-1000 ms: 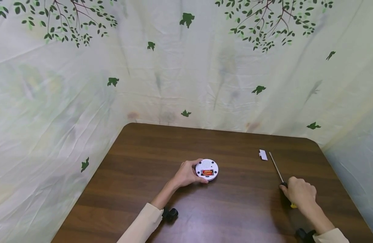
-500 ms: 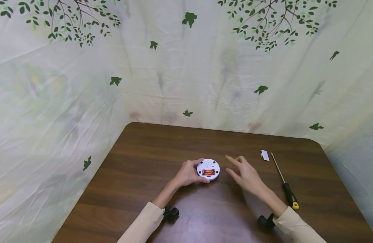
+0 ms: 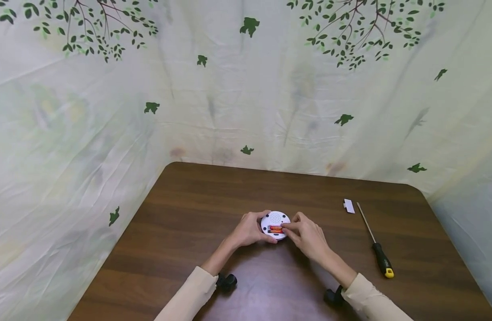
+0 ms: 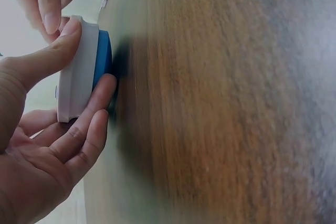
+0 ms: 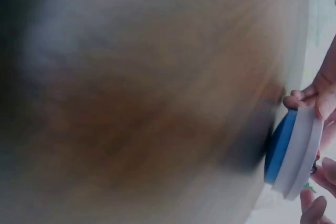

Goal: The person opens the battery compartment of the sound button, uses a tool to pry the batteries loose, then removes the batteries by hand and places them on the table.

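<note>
My left hand [image 3: 247, 230] grips the left edge of a round white device [image 3: 275, 216], thumb on one side and fingers on the other. Its upturned face has small speaker holes, dark feet and a recess with red batteries [image 3: 274, 229]. A blue part [image 4: 103, 59] shows on its underside in the left wrist view, facing the table. My right hand [image 3: 309, 237] reaches in from the right, index finger and thumb close together at the right end of the batteries. I cannot tell whether those fingertips pinch a battery.
A screwdriver [image 3: 382, 259] with a black and yellow handle lies on the brown wooden table [image 3: 206, 187] at the right. Beside its tip is a small white battery cover [image 3: 349, 206]. A leaf-patterned curtain [image 3: 230, 111] hangs behind and around the table.
My right hand has let go of the screwdriver, leaving it on the table, and moved left to the batteries. My left hand keeps its hold on the device.
</note>
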`<state>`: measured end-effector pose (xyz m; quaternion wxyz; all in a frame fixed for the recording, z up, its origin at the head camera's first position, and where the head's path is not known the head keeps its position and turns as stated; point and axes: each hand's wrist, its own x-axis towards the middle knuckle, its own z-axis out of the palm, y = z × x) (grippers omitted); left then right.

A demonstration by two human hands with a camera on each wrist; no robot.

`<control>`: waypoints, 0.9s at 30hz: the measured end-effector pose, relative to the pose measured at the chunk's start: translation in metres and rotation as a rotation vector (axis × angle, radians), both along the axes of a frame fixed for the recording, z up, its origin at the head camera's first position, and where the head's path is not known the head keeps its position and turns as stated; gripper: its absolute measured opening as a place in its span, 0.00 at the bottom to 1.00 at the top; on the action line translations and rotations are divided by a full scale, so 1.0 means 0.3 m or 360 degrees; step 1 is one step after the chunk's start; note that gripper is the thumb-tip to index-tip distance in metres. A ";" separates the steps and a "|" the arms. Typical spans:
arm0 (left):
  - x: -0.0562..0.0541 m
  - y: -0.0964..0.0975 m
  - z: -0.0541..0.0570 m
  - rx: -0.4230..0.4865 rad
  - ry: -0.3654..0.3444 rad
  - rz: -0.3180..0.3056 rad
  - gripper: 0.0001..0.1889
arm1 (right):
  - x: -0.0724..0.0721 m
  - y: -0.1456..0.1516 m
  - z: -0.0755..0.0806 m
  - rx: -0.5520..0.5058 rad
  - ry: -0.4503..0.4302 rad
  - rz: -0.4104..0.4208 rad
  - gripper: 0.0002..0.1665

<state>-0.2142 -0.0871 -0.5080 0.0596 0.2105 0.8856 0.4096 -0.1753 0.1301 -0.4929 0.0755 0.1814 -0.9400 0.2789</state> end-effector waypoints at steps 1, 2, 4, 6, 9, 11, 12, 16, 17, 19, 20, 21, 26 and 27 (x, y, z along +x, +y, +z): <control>0.001 0.001 0.000 -0.0008 -0.0002 -0.0005 0.47 | -0.004 -0.003 0.004 0.0001 0.0006 -0.0003 0.09; 0.002 0.002 0.001 -0.0012 -0.0006 -0.0010 0.48 | -0.009 -0.006 0.009 -0.0004 0.0002 -0.0006 0.07; 0.005 0.004 0.002 -0.0018 -0.0012 -0.0020 0.48 | -0.019 -0.012 0.020 -0.0011 -0.0024 -0.0009 0.04; 0.006 0.006 0.003 -0.0019 -0.0016 -0.0026 0.49 | -0.030 -0.016 0.032 -0.0008 -0.0070 0.0006 0.05; 0.008 0.006 0.003 -0.0021 -0.0006 -0.0036 0.49 | -0.044 -0.021 0.052 0.0007 -0.0108 0.0079 0.06; 0.009 0.005 0.004 -0.0024 0.0001 -0.0040 0.48 | -0.051 -0.024 0.063 0.0051 -0.0093 0.0160 0.06; 0.010 0.005 0.004 -0.0027 0.0006 -0.0041 0.48 | -0.053 -0.025 0.068 0.0080 -0.0072 0.0210 0.05; 0.006 0.011 0.003 -0.0045 0.0010 -0.0047 0.48 | -0.061 -0.017 0.083 0.0234 0.0057 0.0351 0.03; 0.005 0.012 0.003 -0.0049 0.0009 -0.0046 0.47 | -0.062 -0.012 0.087 0.0257 0.0077 0.0362 0.02; 0.003 0.014 0.003 -0.0050 0.0006 -0.0049 0.47 | -0.065 0.005 0.094 0.0280 0.0110 0.0363 0.02; 0.003 0.015 0.003 -0.0045 0.0002 -0.0049 0.47 | -0.067 0.018 0.099 0.0280 0.0115 0.0341 0.03; 0.003 0.015 0.003 -0.0043 -0.0002 -0.0043 0.47 | -0.070 0.035 0.105 0.0274 0.0116 0.0315 0.03; -0.001 0.011 -0.003 -0.0042 -0.0013 -0.0007 0.48 | -0.090 0.177 0.153 0.0190 0.0101 0.0118 0.03; -0.002 0.010 -0.005 -0.0045 -0.0011 0.0000 0.49 | -0.097 0.219 0.165 0.0174 0.0101 0.0078 0.03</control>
